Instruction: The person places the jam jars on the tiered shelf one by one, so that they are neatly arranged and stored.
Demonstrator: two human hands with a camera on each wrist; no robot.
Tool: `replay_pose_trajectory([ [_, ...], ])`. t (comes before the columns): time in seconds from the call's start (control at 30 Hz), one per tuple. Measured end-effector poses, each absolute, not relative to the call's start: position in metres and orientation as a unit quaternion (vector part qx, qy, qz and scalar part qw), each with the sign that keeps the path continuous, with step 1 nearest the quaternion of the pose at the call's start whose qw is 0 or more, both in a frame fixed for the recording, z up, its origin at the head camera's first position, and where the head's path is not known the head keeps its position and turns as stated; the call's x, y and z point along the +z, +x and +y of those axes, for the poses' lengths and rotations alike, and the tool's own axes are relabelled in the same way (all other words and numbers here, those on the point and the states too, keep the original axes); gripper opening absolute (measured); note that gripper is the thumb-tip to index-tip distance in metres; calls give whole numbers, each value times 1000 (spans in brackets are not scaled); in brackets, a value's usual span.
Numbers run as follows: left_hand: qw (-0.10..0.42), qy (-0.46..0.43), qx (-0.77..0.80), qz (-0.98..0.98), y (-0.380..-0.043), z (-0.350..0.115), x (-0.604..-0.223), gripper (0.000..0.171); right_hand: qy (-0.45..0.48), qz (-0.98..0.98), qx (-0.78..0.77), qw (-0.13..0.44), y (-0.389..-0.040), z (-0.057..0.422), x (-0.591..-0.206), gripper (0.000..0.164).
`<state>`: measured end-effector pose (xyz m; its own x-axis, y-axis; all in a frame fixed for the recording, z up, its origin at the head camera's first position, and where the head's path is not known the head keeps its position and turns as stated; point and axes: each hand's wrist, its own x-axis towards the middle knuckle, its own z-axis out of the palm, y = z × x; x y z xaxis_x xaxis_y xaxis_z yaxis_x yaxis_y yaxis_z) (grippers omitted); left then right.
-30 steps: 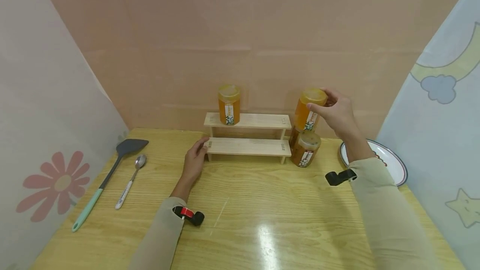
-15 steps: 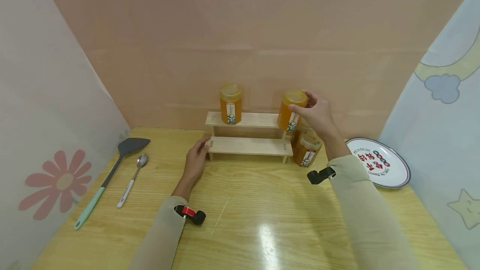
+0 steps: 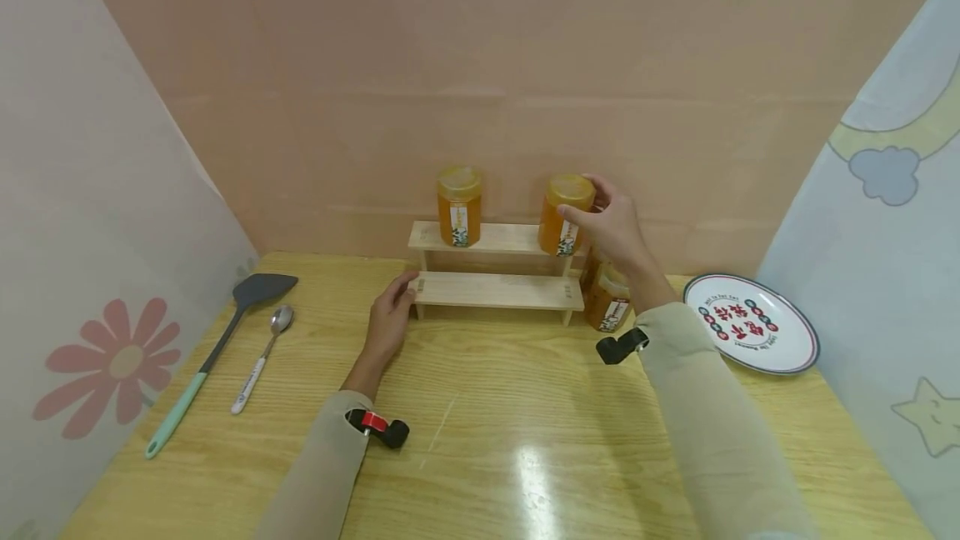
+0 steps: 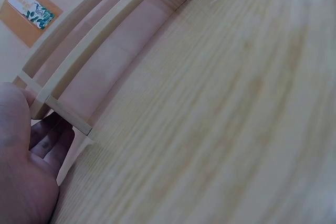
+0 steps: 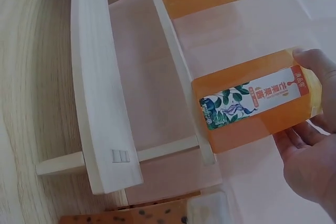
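Note:
A two-step wooden shelf (image 3: pixel 495 290) stands on the table against the back wall. My left hand (image 3: pixel 389 315) grips the left end of its lower step; in the left wrist view the thumb lies on the step's end and the fingers reach beneath. My right hand (image 3: pixel 611 223) holds a jar of orange jam (image 3: pixel 562 219) near its yellow lid, between thumb and fingers. The jar's base is at the right end of the upper step, as the right wrist view (image 5: pixel 252 103) also shows. A similar orange jar (image 3: pixel 459 211) stands upright on the upper step's left part.
Beside the shelf's right end, jars with dark-specked contents (image 3: pixel 607 307) stand on the table, partly hidden by my right hand. A white oval plate (image 3: pixel 795 340) lies farther right. On the left lie a spatula (image 3: pixel 202 373) and a spoon (image 3: pixel 262 357).
My right hand has carried the orange jar leftward from above the specked jars onto the right end of the upper step. More of the plate shows. The left hand has stayed put.

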<state>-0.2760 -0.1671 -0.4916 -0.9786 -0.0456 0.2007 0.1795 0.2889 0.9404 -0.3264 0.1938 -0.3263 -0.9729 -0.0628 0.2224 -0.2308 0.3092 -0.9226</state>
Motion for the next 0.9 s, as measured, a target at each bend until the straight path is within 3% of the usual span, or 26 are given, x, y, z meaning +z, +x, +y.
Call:
replay_pose_trajectory([
  [0.27, 90, -49, -600, -794, -275, -166, -493, 42, 96, -806, 583, 38, -322, 204, -323, 74],
  [0.6, 80, -47, -617, -781, -275, -165, -494, 44, 115, -783, 609, 54, -323, 218, -328, 59],
  [0.9, 87, -38, -597, -796, -276, -167, -493, 42, 117, -770, 625, 53, -328, 207, -329, 60],
])
